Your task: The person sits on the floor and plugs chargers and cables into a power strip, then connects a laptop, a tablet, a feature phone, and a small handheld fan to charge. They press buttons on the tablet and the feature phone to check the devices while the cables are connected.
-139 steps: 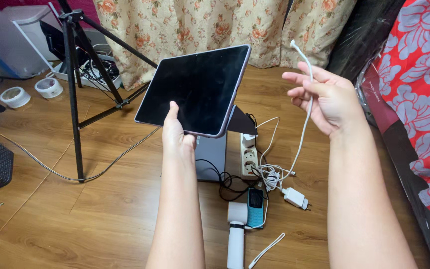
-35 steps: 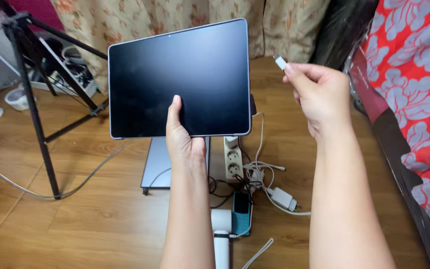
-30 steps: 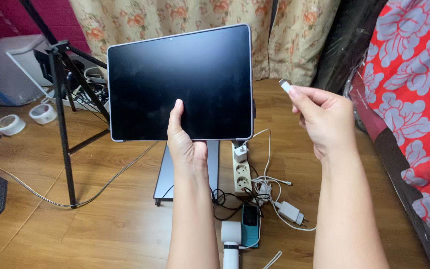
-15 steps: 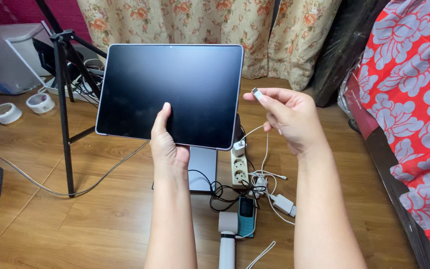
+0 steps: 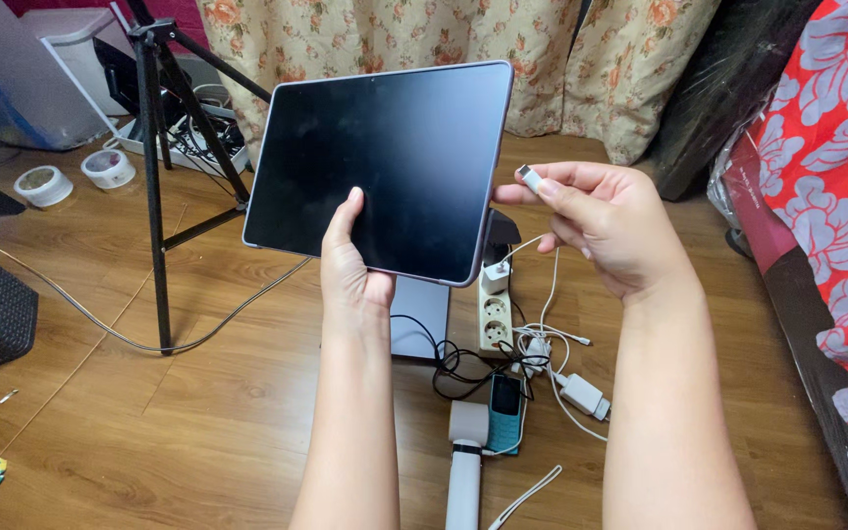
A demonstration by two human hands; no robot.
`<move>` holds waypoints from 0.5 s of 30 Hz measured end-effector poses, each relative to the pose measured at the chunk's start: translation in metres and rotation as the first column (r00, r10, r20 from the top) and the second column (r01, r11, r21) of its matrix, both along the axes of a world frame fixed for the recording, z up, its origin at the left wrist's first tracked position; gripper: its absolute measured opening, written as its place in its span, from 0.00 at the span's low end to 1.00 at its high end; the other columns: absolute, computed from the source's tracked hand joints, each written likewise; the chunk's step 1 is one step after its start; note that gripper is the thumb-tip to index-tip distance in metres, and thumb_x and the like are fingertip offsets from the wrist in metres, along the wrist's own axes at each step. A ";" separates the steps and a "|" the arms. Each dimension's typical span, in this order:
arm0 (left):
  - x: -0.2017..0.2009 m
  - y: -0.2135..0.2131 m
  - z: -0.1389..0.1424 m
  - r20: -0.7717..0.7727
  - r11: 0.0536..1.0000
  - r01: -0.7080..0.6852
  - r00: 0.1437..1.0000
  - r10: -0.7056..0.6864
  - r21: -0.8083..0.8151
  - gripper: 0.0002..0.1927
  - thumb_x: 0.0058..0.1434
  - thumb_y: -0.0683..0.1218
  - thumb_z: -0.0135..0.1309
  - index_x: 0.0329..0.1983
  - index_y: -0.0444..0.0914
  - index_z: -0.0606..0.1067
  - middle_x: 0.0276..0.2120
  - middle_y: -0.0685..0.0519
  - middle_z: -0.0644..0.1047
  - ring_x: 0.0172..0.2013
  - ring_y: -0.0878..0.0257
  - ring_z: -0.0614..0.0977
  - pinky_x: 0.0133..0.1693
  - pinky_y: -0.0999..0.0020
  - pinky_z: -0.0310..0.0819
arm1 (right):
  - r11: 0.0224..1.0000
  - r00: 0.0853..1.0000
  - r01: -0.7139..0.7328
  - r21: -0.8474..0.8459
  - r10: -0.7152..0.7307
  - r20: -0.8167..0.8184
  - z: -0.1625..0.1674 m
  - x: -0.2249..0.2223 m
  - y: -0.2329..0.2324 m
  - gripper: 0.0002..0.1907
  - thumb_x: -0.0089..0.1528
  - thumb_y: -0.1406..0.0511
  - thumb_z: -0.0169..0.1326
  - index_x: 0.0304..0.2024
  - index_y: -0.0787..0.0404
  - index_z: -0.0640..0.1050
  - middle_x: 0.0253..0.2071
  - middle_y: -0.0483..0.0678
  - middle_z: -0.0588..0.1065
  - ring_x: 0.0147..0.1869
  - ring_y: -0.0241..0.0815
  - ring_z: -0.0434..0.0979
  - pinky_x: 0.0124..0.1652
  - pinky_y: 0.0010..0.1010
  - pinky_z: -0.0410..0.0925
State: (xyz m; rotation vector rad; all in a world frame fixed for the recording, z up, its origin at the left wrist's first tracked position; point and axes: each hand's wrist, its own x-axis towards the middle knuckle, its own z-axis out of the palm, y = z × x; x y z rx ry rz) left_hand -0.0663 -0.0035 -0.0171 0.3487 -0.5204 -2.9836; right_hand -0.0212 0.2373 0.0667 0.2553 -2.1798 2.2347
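My left hand (image 5: 353,270) grips the lower edge of a dark tablet (image 5: 385,162) with a blank screen, held up and tilted in front of me. My right hand (image 5: 609,224) pinches the white plug (image 5: 530,180) of a charging cable between thumb and fingers. The plug tip sits just to the right of the tablet's right edge, a small gap apart. The white cable (image 5: 549,294) trails down from my right hand to a white adapter (image 5: 584,395) on the wooden floor.
Below the tablet lie a power strip (image 5: 495,304), a closed grey laptop (image 5: 422,314), a small keypad phone (image 5: 504,407) and tangled cords. A black tripod (image 5: 154,167) stands left. Tape rolls (image 5: 108,167) lie far left. Floral curtains (image 5: 581,59) hang behind; red floral bedding (image 5: 831,167) is right.
The tablet has risen and turned to face me. My right hand has brought the plug leftward, from well to the right to just beside the tablet's right edge.
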 end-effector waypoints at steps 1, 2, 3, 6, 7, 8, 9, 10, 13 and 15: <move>0.000 0.000 0.001 0.024 1.000 -0.012 1.000 0.012 -0.010 0.12 0.57 0.42 0.61 0.43 0.32 0.78 0.42 0.44 0.82 0.43 0.53 0.85 0.50 0.57 0.83 | 1.000 1.000 -0.005 0.024 0.005 0.008 0.002 0.000 -0.001 0.12 0.65 0.63 0.57 0.48 0.62 0.82 0.45 0.50 0.84 0.19 0.23 0.60 0.31 0.25 0.72; -0.001 0.000 0.002 0.047 1.000 -0.023 0.999 0.024 -0.020 0.12 0.57 0.42 0.60 0.43 0.32 0.78 0.42 0.43 0.83 0.43 0.52 0.85 0.50 0.57 0.84 | 0.999 1.000 -0.013 0.038 0.013 0.002 0.005 0.001 -0.001 0.12 0.65 0.63 0.57 0.48 0.62 0.82 0.45 0.50 0.84 0.19 0.23 0.61 0.31 0.25 0.73; -0.001 0.000 0.003 0.039 1.000 -0.013 0.999 0.013 -0.011 0.12 0.57 0.41 0.61 0.43 0.32 0.78 0.41 0.44 0.82 0.43 0.52 0.85 0.49 0.57 0.84 | 0.998 1.000 -0.020 0.053 0.020 -0.002 0.006 0.001 -0.002 0.12 0.65 0.64 0.57 0.47 0.62 0.83 0.44 0.49 0.84 0.19 0.23 0.62 0.31 0.26 0.73; -0.003 -0.003 0.006 0.005 1.000 0.020 1.000 -0.020 0.012 0.11 0.58 0.41 0.61 0.42 0.32 0.78 0.40 0.44 0.82 0.42 0.53 0.85 0.48 0.58 0.84 | 0.997 1.000 -0.018 0.070 0.020 -0.017 0.009 0.001 -0.005 0.12 0.64 0.65 0.57 0.47 0.63 0.83 0.43 0.49 0.84 0.21 0.24 0.65 0.32 0.26 0.74; -0.003 -0.004 0.006 -0.010 0.999 0.032 0.999 -0.031 0.016 0.11 0.58 0.41 0.62 0.42 0.32 0.78 0.40 0.44 0.82 0.42 0.53 0.85 0.47 0.58 0.84 | 0.997 1.000 -0.015 0.072 0.017 -0.019 0.010 0.002 -0.006 0.12 0.64 0.65 0.57 0.48 0.63 0.83 0.43 0.49 0.84 0.21 0.24 0.65 0.32 0.27 0.74; -0.003 -0.004 0.006 -0.025 0.999 0.043 0.999 -0.043 0.021 0.11 0.58 0.41 0.62 0.42 0.32 0.78 0.40 0.45 0.82 0.41 0.53 0.85 0.47 0.58 0.84 | 0.997 1.000 -0.018 0.077 0.019 -0.018 0.010 0.002 -0.006 0.12 0.64 0.65 0.57 0.48 0.63 0.83 0.43 0.49 0.84 0.21 0.24 0.66 0.32 0.27 0.74; -0.003 -0.004 0.006 -0.029 0.999 0.044 0.999 -0.044 0.012 0.11 0.58 0.41 0.62 0.42 0.31 0.78 0.40 0.44 0.82 0.41 0.53 0.85 0.47 0.58 0.84 | 0.996 1.000 -0.020 0.083 0.021 -0.015 0.011 0.002 -0.006 0.12 0.64 0.66 0.57 0.48 0.63 0.83 0.42 0.49 0.84 0.22 0.24 0.66 0.32 0.27 0.74; -0.003 -0.004 0.006 -0.034 0.999 0.045 0.998 -0.045 0.002 0.11 0.58 0.41 0.61 0.42 0.31 0.78 0.40 0.44 0.82 0.41 0.53 0.85 0.46 0.58 0.84 | 0.996 1.000 -0.022 0.090 0.023 -0.013 0.011 0.003 -0.006 0.12 0.64 0.66 0.57 0.48 0.63 0.83 0.42 0.49 0.84 0.22 0.24 0.67 0.32 0.27 0.74; -0.003 -0.003 0.005 -0.032 0.999 0.042 0.999 -0.043 -0.017 0.11 0.58 0.41 0.61 0.42 0.31 0.78 0.40 0.44 0.82 0.40 0.53 0.85 0.46 0.58 0.85 | 0.995 0.999 -0.032 0.089 0.033 -0.009 0.013 0.005 -0.005 0.13 0.64 0.66 0.57 0.49 0.63 0.83 0.42 0.48 0.84 0.22 0.23 0.66 0.32 0.26 0.73; -0.004 -0.002 0.006 -0.043 0.999 0.049 0.998 -0.050 -0.012 0.10 0.58 0.41 0.61 0.42 0.31 0.78 0.40 0.44 0.82 0.40 0.53 0.85 0.46 0.58 0.85 | 0.995 0.999 -0.034 0.096 0.035 -0.013 0.014 0.006 -0.005 0.13 0.64 0.65 0.57 0.49 0.63 0.83 0.42 0.48 0.84 0.22 0.24 0.66 0.32 0.26 0.73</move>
